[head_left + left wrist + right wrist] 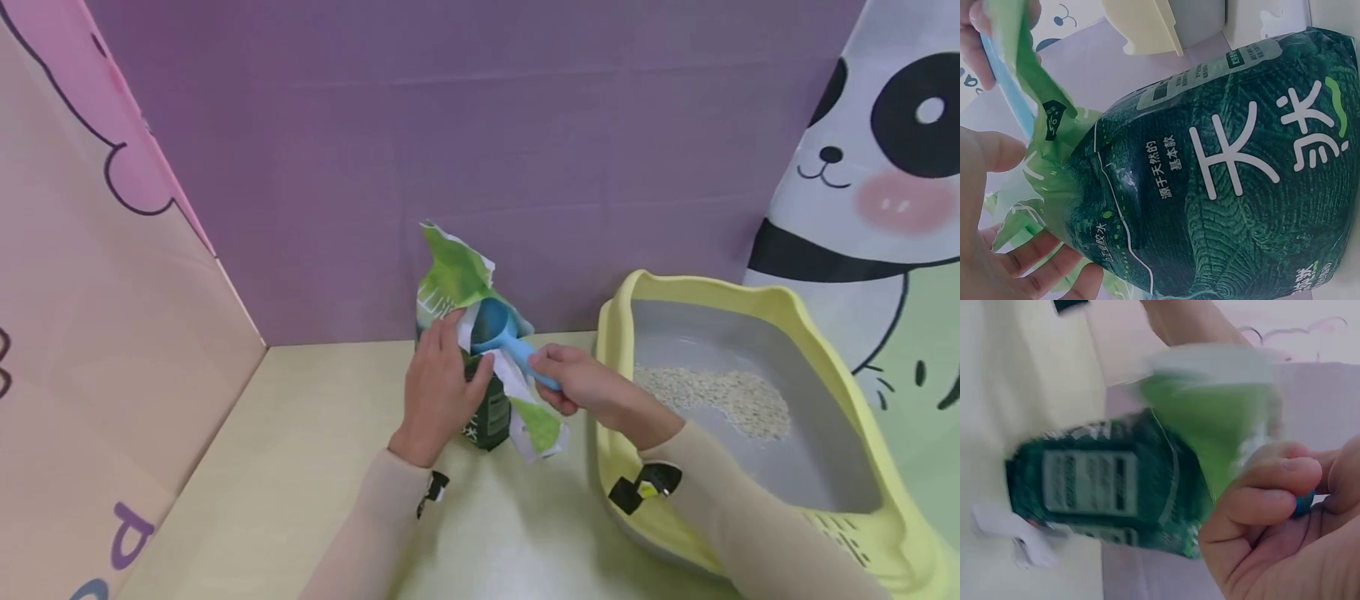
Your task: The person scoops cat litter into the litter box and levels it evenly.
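Note:
A dark green cat litter bag [1210,169] with a torn, light green top stands upright on the table against the back wall. My left hand [442,387] grips the bag near its open mouth, thumb on one side and fingers on the other. The blue scoop [491,323] has its bowl in the bag's mouth, partly covered by the torn flaps. Its handle is held by my right hand [581,383], with curled fingers around it. In the right wrist view, those fingers hide most of the handle, and the bag [1104,481] is blurred.
To the right stands a yellow-rimmed litter box [615,392] with a grey inside, holding a patch of pale litter pellets [720,400]. My right forearm crosses over its near side. A purple wall [487,150] rises close behind the bag, and a pink panel [112,333] borders the left.

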A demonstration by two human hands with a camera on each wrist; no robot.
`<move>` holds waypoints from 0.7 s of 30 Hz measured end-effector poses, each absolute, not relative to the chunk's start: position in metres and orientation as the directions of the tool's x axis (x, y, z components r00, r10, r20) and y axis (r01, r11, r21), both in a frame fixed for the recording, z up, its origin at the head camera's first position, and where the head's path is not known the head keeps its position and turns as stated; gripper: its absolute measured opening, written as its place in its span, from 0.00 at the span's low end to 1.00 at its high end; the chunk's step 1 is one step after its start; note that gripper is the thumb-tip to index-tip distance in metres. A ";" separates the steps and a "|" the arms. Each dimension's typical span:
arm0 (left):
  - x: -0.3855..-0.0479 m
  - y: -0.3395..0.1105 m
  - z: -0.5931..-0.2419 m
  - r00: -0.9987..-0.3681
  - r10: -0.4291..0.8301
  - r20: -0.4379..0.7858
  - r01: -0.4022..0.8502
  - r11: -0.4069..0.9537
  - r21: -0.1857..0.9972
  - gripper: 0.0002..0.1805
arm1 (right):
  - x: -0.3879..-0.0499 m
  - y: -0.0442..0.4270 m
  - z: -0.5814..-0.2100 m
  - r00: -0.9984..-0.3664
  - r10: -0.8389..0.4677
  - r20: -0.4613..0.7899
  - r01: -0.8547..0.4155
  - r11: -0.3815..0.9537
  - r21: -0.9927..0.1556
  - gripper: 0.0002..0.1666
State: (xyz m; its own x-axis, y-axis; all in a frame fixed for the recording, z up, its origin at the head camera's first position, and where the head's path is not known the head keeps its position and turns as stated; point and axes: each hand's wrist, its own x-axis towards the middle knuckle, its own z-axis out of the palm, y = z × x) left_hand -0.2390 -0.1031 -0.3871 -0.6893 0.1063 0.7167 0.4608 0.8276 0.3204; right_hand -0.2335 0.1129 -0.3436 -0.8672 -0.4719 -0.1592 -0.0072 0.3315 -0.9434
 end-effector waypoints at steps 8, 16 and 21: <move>-0.240 -0.102 -0.390 -0.679 0.116 0.725 0.470 0.827 0.308 0.39 | -0.213 0.092 -0.366 -0.862 -0.477 -0.170 0.013 0.315 -0.949 0.14; -0.243 -0.102 -0.388 -0.678 0.132 0.723 0.477 0.828 0.296 0.37 | -0.204 0.078 -0.378 -0.897 -0.411 -0.164 0.149 0.069 -0.986 0.21; -0.243 -0.103 -0.388 -0.665 0.136 0.734 0.489 0.823 0.291 0.29 | -0.194 0.061 -0.393 -0.937 -0.309 -0.161 0.211 -0.133 -0.968 0.20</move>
State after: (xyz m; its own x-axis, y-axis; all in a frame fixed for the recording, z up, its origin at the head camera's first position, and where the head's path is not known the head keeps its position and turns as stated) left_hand -0.2426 -0.1025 -0.3884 -0.6654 0.1361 0.7340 0.4888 0.8226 0.2905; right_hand -0.1941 0.0611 -0.3934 -0.9372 -0.3091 -0.1613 0.2107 -0.1335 -0.9684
